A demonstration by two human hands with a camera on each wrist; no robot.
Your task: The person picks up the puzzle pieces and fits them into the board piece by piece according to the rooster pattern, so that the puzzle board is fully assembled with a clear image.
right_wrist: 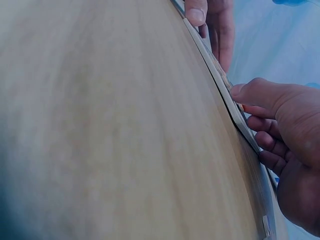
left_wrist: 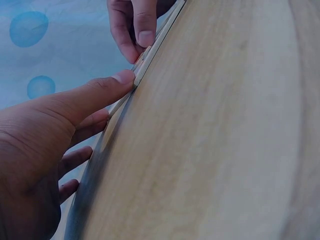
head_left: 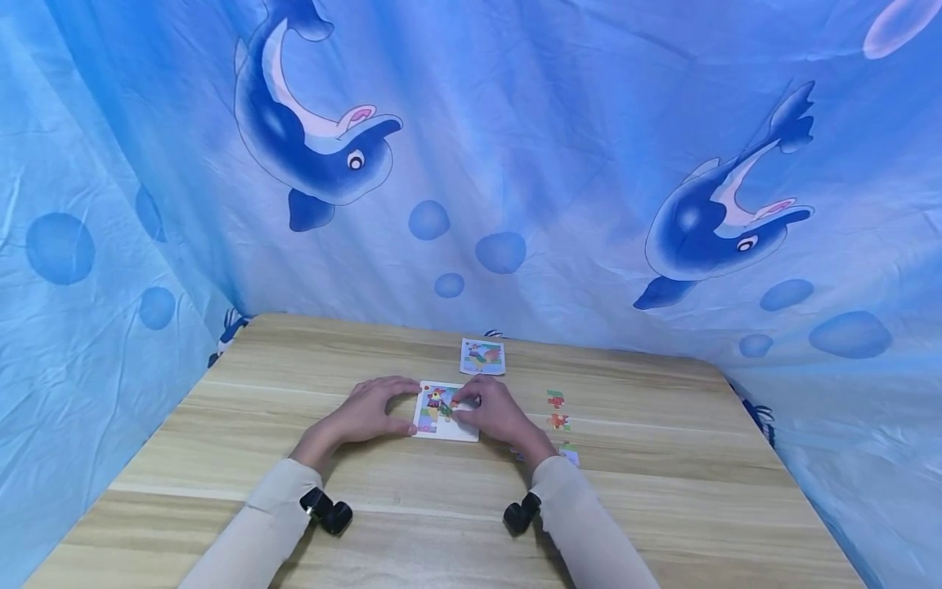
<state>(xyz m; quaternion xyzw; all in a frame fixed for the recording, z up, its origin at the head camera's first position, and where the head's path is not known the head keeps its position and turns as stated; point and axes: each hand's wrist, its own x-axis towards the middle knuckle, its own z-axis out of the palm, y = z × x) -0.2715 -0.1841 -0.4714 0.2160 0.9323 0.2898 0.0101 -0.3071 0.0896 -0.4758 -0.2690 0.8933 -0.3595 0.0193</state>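
Note:
A square jigsaw puzzle board (head_left: 449,431) with a white base lies on the table, its left and upper parts covered by a colourful picture. My left hand (head_left: 368,413) holds the board's left side, thumb at the near corner and index finger at the far corner. In the left wrist view, the left thumb (left_wrist: 107,92) rests against the board's edge. My right hand (head_left: 500,411) pinches a small green puzzle piece (head_left: 446,410) over the middle of the board. Its fingers hide part of the piece and the board's right side. In the right wrist view, the right thumb (right_wrist: 250,94) is over the board's edge.
Behind the board lies a picture card (head_left: 482,357) with a similar design. To the right are loose red and orange puzzle pieces (head_left: 559,422) and a purple-green piece (head_left: 569,455); another is partly hidden by the right wrist. A blue dolphin curtain (head_left: 471,188) hangs behind the wooden table (head_left: 648,425).

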